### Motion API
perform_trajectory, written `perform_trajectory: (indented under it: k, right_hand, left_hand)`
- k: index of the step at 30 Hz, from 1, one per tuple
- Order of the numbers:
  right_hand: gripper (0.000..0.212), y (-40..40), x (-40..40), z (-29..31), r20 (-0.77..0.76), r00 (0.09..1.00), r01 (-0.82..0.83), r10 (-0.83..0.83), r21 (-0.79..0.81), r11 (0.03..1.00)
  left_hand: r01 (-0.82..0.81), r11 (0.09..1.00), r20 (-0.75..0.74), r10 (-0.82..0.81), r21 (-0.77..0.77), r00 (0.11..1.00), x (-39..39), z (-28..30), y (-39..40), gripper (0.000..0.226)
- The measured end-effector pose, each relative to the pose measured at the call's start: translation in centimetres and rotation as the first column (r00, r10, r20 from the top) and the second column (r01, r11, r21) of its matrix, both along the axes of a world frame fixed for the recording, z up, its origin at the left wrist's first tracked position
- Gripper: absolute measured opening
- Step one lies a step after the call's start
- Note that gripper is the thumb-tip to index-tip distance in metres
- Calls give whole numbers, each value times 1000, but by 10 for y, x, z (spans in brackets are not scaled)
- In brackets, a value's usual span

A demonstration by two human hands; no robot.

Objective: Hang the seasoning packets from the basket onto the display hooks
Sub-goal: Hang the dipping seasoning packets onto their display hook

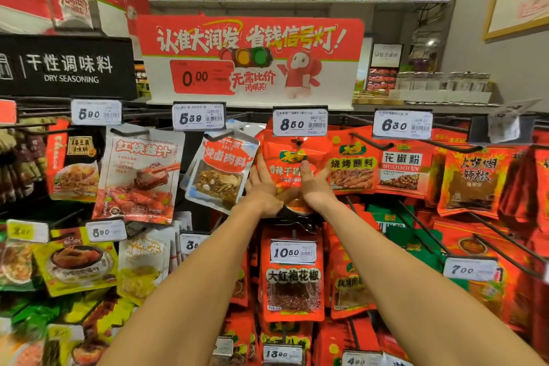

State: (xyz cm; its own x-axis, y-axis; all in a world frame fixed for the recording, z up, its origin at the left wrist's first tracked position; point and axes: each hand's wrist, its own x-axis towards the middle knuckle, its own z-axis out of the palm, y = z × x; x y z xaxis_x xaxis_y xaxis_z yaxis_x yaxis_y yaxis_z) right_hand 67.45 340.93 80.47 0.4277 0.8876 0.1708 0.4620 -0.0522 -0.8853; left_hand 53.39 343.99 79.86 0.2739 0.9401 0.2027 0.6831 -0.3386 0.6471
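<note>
Red seasoning packet (289, 168), centre of frame, under the 8.50 price tag (299, 123). It hangs at or on its display hook (298, 142); we can't tell if the hole is fully seated, as tag and packet top cover the hook tip.

Step in hand, as we judge it: seating/squaring the packet on the hook. Next move prob. calls for checking it hangs free, then letting go and going back for another. Basket not in view.

Left hand (261, 187): fingers straight, spread, palm flat vs. packet's lower left edge, pressing, not gripping. Right hand (316, 186): same, fingers extended up along the packet's right side, touching it. Wrists nearly meet below the packet.

Neighbours: white stew-spice packet (221, 168) tilted just left of the left hand; BBQ dip packet (352, 168) just right. Promo sign (252, 59) upper centre.
</note>
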Motion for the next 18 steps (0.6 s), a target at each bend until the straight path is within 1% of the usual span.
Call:
perform_trajectory:
  k: [2, 5, 9, 11, 13, 15, 17, 18]
  right_hand:
    - [92, -4, -1, 3, -15, 1000, -14, 13, -13, 1000]
    - [91, -14, 3, 8, -41, 998, -47, 46, -17, 999]
    - [92, -28, 11, 9, -119, 982, -148, 149, 18, 989]
    - [88, -36, 14, 12, -116, 975, -186, 188, 33, 982]
    - [87, -43, 16, 14, -41, 990, -134, 136, 48, 990]
    - [81, -52, 22, 15, 19, 1000, -24, 22, 67, 997]
    - [66, -63, 31, 17, 45, 996, 71, -77, 130, 989]
    - [54, -69, 36, 19, 41, 993, 100, -109, 185, 978]
  left_hand:
    - [-19, 1000, -26, 19, -7, 999, 2, 3, -4, 133]
    - [-24, 1000, -17, 24, -11, 1000, 3, 1, -11, 134]
    - [22, 999, 91, -24, 25, 996, -7, 0, -21, 135]
    - [34, 998, 139, -42, 57, 989, -10, 1, -27, 132]
    - [53, 991, 223, -80, 122, 971, -13, 6, -36, 113]
    - [56, 979, 286, -112, 198, 952, -21, 14, -44, 80]
    - [23, 967, 274, -95, 254, 957, -28, 21, -54, 50]
    - [0, 962, 267, -76, 272, 961, -31, 25, -59, 41]
